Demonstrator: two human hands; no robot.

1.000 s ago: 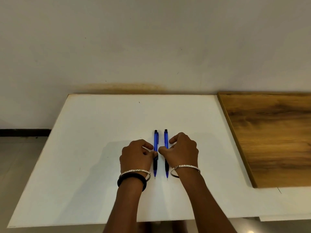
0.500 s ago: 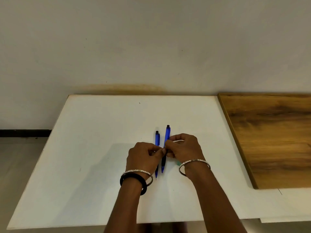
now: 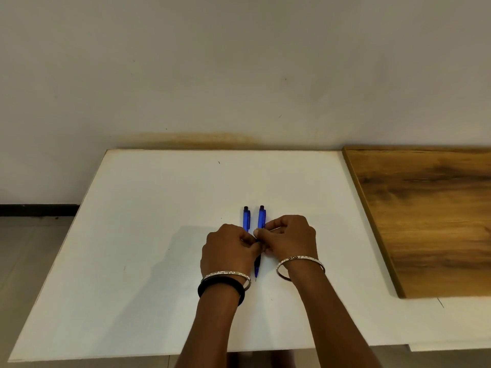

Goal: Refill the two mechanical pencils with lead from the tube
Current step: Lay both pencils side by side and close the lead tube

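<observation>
Centrally on the white board (image 3: 148,235) lie two blue mechanical pencils, side by side and close together, black caps pointing away from the person. The left pencil (image 3: 246,219) shows only its upper half; the rest runs under the left hand (image 3: 228,249). The right pencil (image 3: 261,218) leans slightly, and its dark grip and tip come out again between the two wrists. Two hands meet over them, fingers curled. The right hand (image 3: 291,239) pinches the right pencil's barrel between thumb and forefinger. The left hand's thumb and forefinger close at the same spot, but I cannot tell which pencil it holds, if either. A pale sliver shows between the right hand's fingers, too small to identify. There are three wristbands: one silver bangle (image 3: 225,274) and one black band (image 3: 220,285) on the left wrist, and one silver bangle on the right. One wooden panel (image 3: 425,221) lies to the right of the board, against the wall (image 3: 239,75).
</observation>
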